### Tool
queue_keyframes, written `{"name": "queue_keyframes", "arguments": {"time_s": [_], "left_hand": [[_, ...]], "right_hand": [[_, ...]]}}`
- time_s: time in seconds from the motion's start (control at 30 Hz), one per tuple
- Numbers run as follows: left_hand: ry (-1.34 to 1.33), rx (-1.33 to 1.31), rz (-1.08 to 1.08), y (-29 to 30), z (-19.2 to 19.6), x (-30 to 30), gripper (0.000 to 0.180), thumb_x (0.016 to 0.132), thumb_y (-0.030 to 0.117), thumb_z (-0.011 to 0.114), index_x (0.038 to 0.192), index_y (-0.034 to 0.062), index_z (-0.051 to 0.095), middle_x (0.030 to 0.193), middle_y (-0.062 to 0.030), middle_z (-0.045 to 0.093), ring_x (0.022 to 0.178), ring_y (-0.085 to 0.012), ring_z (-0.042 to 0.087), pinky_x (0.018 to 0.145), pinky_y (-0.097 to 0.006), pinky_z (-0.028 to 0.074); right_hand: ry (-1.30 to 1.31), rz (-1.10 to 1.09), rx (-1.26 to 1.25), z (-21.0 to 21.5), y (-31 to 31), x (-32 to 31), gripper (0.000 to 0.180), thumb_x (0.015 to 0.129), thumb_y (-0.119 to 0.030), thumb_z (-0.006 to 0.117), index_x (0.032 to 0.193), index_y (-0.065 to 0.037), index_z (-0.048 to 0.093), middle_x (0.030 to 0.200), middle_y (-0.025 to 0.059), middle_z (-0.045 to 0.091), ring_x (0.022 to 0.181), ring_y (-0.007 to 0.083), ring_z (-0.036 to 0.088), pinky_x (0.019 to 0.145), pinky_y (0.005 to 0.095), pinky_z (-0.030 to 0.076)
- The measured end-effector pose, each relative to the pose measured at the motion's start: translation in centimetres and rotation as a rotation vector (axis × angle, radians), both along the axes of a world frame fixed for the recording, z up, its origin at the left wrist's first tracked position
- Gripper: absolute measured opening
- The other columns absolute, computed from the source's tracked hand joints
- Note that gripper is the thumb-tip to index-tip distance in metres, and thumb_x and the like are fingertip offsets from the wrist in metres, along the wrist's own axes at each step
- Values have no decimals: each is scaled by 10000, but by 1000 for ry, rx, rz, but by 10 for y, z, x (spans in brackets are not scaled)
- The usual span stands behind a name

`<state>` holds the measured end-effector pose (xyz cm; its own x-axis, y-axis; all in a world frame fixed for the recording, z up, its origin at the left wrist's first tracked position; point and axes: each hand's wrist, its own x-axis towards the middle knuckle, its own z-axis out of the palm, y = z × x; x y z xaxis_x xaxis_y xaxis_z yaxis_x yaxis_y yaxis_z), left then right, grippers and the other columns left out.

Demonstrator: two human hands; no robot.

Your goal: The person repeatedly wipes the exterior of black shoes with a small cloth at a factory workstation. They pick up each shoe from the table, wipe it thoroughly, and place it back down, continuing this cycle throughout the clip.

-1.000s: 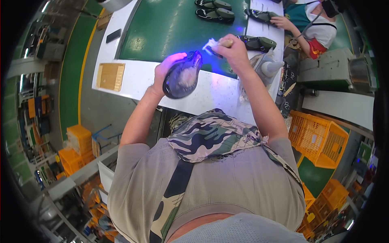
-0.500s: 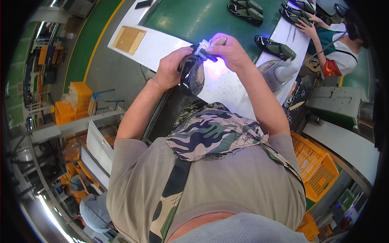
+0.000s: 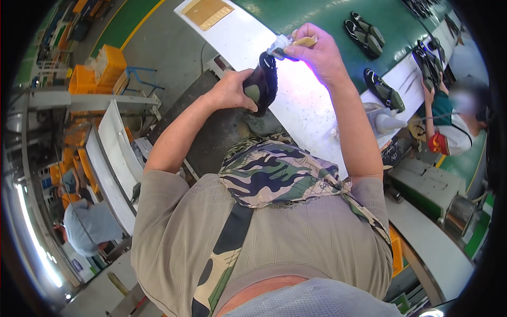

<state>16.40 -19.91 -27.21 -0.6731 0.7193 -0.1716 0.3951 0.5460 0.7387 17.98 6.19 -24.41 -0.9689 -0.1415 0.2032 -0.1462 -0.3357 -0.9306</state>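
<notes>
A glossy black shoe (image 3: 271,79) with an olive-green patch inside is gripped in my left hand (image 3: 232,91), its narrow end pointing up and away. My right hand (image 3: 322,53) pinches a crumpled whitish cloth (image 3: 279,45) against that far end. A tan, flattened piece (image 3: 305,41) also sticks out between the right fingers; its kind is unclear. Bluish-violet light glows on the white tabletop (image 3: 301,108) below the right hand. Beyond my right forearm stands a translucent squeeze bottle (image 3: 388,123) with a cone-shaped nozzle.
A black strappy sandal (image 3: 384,90) lies on the table's right side. More sandals (image 3: 364,36) rest on the green conveyor surface (image 3: 296,16). At the right, a co-worker (image 3: 449,116) handles dark sandals. A brown board (image 3: 207,12) lies far left; yellow crates (image 3: 110,64) stand beyond it.
The shoe has been turned and lowered slightly toward me, now showing its side. My right hand has risen with the cloth. The view has shifted, so the surroundings sit differently.
</notes>
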Motion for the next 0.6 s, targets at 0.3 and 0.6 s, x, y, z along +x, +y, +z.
{"name": "queue_keyframes", "arguments": {"time_s": [0.3,0.6], "left_hand": [[-632,390,269,-100,-20,9,669,576,130,885,1150,-25,580,1003,-46,653,908,-141,611,840,-288,490],[-893,812,617,-212,-44,45,509,694,168,783,1122,-30,590,985,-95,684,846,-172,673,816,-316,538]], "right_hand": [[158,91,269,-20,-104,-32,219,770,-25,737,822,-39,524,937,91,645,861,131,551,771,284,460],[42,371,263,-40,-232,-23,212,773,15,715,806,-47,515,946,92,631,870,130,562,790,278,455]]}}
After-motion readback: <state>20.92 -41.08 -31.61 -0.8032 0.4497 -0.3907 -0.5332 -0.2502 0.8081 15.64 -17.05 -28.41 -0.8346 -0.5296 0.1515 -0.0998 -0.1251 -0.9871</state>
